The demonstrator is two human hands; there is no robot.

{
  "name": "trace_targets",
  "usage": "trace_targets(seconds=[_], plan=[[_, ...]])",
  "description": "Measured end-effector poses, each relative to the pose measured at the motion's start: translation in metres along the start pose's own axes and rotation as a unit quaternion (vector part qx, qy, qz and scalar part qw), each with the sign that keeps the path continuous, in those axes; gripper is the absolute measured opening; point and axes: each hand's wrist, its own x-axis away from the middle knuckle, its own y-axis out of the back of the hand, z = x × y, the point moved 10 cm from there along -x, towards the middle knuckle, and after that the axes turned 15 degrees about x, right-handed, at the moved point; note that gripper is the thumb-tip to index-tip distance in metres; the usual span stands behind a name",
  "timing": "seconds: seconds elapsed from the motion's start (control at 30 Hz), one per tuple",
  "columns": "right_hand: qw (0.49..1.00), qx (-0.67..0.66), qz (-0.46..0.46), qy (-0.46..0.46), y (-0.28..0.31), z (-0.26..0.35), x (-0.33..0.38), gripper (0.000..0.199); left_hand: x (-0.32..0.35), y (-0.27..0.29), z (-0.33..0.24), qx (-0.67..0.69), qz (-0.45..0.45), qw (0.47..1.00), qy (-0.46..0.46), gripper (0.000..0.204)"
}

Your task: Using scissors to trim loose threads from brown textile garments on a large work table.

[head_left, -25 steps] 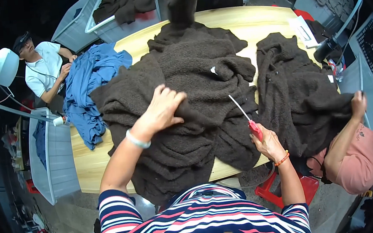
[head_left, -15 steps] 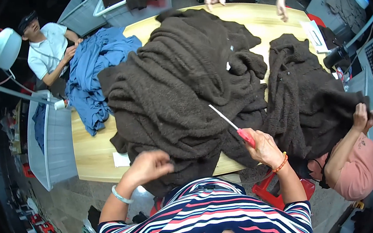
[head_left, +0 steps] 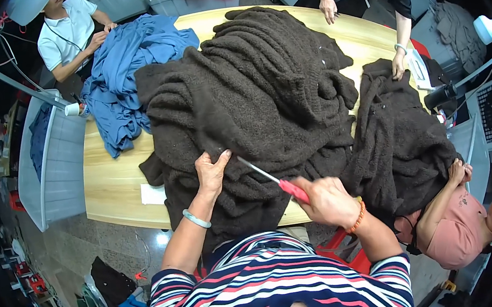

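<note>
A large heap of dark brown fleecy garments (head_left: 263, 86) lies across the table in front of me. My left hand (head_left: 211, 174) pinches a fold of the brown fleece garment at the near side of the heap. In my closed right hand (head_left: 330, 201) is a long, slim metal tool with a red handle (head_left: 294, 191); its exact kind is hard to make out. The thin shaft points up and left over the fleece, with its tip close to my left fingertips.
Blue fabric (head_left: 123, 70) is heaped at the table's (head_left: 112, 194) far left, near a seated co-worker. A co-worker in pink handles another brown fleece piece (head_left: 400, 137) on the right, which a standing co-worker also touches. A grey bin (head_left: 61, 167) stands left; a lamp (head_left: 485, 29) is at right.
My left hand has moved up and right onto the fleece and closed on a fold. The tool has shifted left toward it. The standing co-worker's hand has come down to the right-hand fleece.
</note>
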Motion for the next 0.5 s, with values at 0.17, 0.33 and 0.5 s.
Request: trace_targets(seconds=[0.17, 0.33, 0.5], plan=[[0.994, 0.062, -0.070, 0.051, 0.018, 0.022, -0.037, 0.020, 0.003, -0.005, -0.007, 0.061, 0.002, 0.998, -0.015, 0.013], [0.994, 0.037, 0.078, 0.061, -0.014, 0.024, 0.002, 0.023, 0.021, 0.025, -0.004, 0.040, -0.025, 0.999, 0.012, 0.019], [0.998, 0.001, 0.048, 0.051, -0.009, 0.026, 0.001, 0.028, 0.050, 0.013, -0.002, -0.113, 0.049, 0.985, 0.123, 0.016]])
